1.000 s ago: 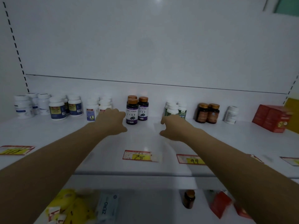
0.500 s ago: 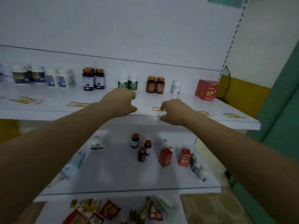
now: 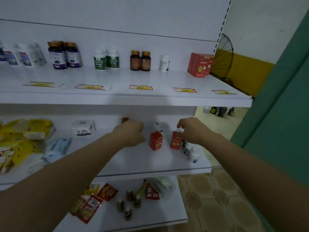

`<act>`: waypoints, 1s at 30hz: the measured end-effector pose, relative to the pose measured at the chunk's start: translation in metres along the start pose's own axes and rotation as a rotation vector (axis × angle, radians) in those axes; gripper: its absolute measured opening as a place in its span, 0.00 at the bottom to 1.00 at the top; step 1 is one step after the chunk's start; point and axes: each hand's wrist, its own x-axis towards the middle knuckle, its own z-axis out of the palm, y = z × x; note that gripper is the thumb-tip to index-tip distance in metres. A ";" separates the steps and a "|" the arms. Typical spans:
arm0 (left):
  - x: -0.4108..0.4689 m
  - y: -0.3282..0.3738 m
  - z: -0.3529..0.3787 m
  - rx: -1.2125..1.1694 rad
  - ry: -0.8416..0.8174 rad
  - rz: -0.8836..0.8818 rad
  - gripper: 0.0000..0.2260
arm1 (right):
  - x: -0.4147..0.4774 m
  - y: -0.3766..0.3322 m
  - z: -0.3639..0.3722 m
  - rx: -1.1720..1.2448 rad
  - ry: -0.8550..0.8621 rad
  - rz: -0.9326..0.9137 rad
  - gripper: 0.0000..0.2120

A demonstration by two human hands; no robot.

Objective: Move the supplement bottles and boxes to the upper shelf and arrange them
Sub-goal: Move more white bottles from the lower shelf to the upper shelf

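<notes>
The upper shelf [image 3: 127, 97] carries purple-label bottles [image 3: 64, 56], green-label bottles [image 3: 106, 60], two brown bottles [image 3: 140, 61], a white bottle [image 3: 164, 63] and red boxes [image 3: 199, 64]. On the middle shelf [image 3: 150, 170] stand two red boxes [image 3: 156, 139] [image 3: 174, 144], white bottles [image 3: 192, 153] and a brown-capped bottle [image 3: 124, 120]. My left hand [image 3: 132, 133] is curled over the spot just in front of that brown cap, and whatever is under it is hidden. My right hand [image 3: 192, 131] reaches onto the top of the right red box with loosely bent fingers.
Yellow packs [image 3: 25, 129] and tissue packs [image 3: 57, 147] fill the middle shelf's left side. The bottom shelf holds red sachets [image 3: 90, 205] and small bottles [image 3: 128, 205]. A green wall or door [image 3: 284, 114] stands close on the right, with a fan [image 3: 223, 54] and tiled floor beyond.
The view has dropped from the upper shelf to the middle shelf. Both hands came down from the upper shelf's front edge to the bottles and red boxes on the middle shelf.
</notes>
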 end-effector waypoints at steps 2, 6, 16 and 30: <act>0.020 -0.009 0.017 -0.031 -0.042 -0.003 0.08 | 0.016 0.013 0.013 -0.023 -0.039 0.034 0.18; 0.064 -0.022 0.050 -0.058 -0.148 -0.025 0.09 | 0.049 0.042 0.036 -0.044 -0.116 0.119 0.16; 0.152 0.036 0.144 -0.202 -0.205 0.075 0.22 | 0.090 0.146 0.123 0.036 -0.243 0.330 0.28; 0.261 0.161 0.241 -0.239 -0.108 0.154 0.23 | 0.140 0.215 0.198 0.312 -0.286 0.178 0.20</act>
